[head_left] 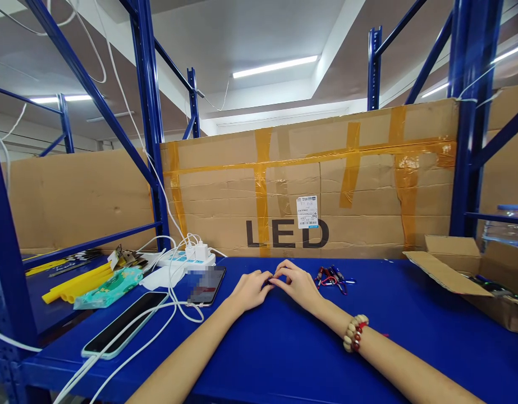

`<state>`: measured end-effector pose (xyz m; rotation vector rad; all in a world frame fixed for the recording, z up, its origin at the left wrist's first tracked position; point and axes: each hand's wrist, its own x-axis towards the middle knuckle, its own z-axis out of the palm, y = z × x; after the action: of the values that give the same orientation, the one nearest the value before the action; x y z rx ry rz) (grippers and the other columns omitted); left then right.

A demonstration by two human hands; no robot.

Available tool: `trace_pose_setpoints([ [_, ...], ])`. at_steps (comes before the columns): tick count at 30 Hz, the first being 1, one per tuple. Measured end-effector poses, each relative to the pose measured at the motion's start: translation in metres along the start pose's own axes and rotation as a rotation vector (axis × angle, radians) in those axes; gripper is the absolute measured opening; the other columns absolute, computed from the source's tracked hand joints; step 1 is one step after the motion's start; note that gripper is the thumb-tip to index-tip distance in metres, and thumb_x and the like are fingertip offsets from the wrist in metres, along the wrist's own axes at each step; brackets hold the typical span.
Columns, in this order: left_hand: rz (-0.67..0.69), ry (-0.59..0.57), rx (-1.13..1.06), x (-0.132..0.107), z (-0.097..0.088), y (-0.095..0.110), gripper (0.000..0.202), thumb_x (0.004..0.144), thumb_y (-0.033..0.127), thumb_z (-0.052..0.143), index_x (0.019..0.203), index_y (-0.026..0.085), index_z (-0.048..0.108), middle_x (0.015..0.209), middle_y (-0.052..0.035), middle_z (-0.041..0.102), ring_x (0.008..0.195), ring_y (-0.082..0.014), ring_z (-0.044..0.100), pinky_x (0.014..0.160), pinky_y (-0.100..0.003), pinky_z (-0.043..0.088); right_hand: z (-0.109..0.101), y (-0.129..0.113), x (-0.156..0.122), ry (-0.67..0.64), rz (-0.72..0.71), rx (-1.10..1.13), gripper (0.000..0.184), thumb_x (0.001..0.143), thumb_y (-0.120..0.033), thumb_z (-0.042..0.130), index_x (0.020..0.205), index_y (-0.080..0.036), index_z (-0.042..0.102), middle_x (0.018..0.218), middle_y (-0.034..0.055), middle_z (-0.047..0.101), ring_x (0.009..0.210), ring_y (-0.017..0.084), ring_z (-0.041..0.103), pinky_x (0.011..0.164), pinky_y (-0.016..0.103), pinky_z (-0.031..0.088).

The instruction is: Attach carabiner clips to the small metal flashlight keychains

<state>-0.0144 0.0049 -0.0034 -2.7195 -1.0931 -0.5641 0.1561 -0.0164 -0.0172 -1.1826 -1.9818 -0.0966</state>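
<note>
My left hand and my right hand meet above the blue shelf top, fingertips pinched together. Something small and dark shows between the fingers, too hidden to name. Beads circle my right wrist as a bracelet. Just right of my right hand lies a small pile of red, blue and dark carabiner-like clips. A phone with a partly blurred screen lies left of my left hand.
Nearer on the left lies another phone, crossed by white cables. Behind it are a power strip, a teal packet and yellow tubes. An open carton stands right. Taped cardboard closes the back between blue posts.
</note>
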Motion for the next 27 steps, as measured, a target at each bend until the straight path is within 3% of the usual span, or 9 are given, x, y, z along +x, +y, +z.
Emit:
trace_pose_setpoints([
  [6,-0.173,0.088,-0.037,0.0039,0.0013,-0.0025,0.023,0.086,0.032,0.039,0.101,0.022,0.053,0.091,-0.0016,0.061,0.087,-0.0166,0.056,0.071,-0.025,0.04,-0.0003,-0.0037,0.0005,0.006,0.07,-0.076,0.019,0.081,-0.033,0.051,0.097,-0.024,0.055,0.098,-0.0032,0.055,0.055,0.005,0.051,0.051,0.02,0.034],
  [10,-0.27,0.117,-0.04,0.004,0.0007,-0.0067,0.023,0.085,0.034,0.039,0.099,0.021,0.053,0.087,-0.0014,0.062,0.084,-0.0166,0.056,0.068,-0.024,0.039,0.0012,-0.0008,-0.0011,-0.067,0.106,-0.169,0.019,0.08,-0.025,0.049,0.096,-0.024,0.057,0.098,-0.0017,0.056,0.063,0.008,0.054,0.053,0.021,0.035],
  [14,-0.264,0.099,-0.061,0.0033,-0.0011,-0.0063,0.022,0.084,0.033,0.039,0.097,0.022,0.053,0.086,-0.0003,0.062,0.083,-0.0163,0.057,0.066,-0.024,0.039,0.0021,0.0018,-0.0028,-0.172,0.099,-0.216,0.023,0.079,-0.025,0.049,0.099,-0.021,0.06,0.1,0.004,0.056,0.09,0.016,0.052,0.073,0.027,0.04],
  [17,-0.238,0.086,-0.062,0.0035,-0.0017,-0.0042,0.021,0.084,0.033,0.04,0.096,0.022,0.053,0.085,-0.0001,0.062,0.082,-0.0159,0.057,0.066,-0.024,0.038,0.0019,0.0012,-0.0038,-0.245,0.068,-0.247,0.03,0.083,-0.029,0.045,0.108,-0.019,0.058,0.107,0.0072,0.055,0.101,0.021,0.047,0.085,0.036,0.035],
  [22,-0.214,0.076,-0.053,0.0037,-0.0018,-0.0028,0.02,0.083,0.034,0.041,0.093,0.022,0.053,0.081,0.0002,0.062,0.077,-0.015,0.056,0.062,-0.023,0.036,0.0034,0.0029,-0.0049,-0.307,0.1,-0.248,0.038,0.087,-0.035,0.04,0.118,-0.018,0.053,0.118,0.0089,0.051,0.109,0.022,0.041,0.09,0.04,0.031],
  [27,-0.201,0.081,-0.068,0.0033,-0.0017,-0.0026,0.018,0.082,0.034,0.042,0.09,0.022,0.053,0.076,0.0018,0.061,0.073,-0.0136,0.056,0.058,-0.022,0.033,0.005,0.0063,-0.0041,-0.313,0.109,-0.235,0.035,0.087,-0.036,0.039,0.115,-0.022,0.056,0.116,0.0065,0.052,0.109,0.021,0.041,0.088,0.039,0.031],
])
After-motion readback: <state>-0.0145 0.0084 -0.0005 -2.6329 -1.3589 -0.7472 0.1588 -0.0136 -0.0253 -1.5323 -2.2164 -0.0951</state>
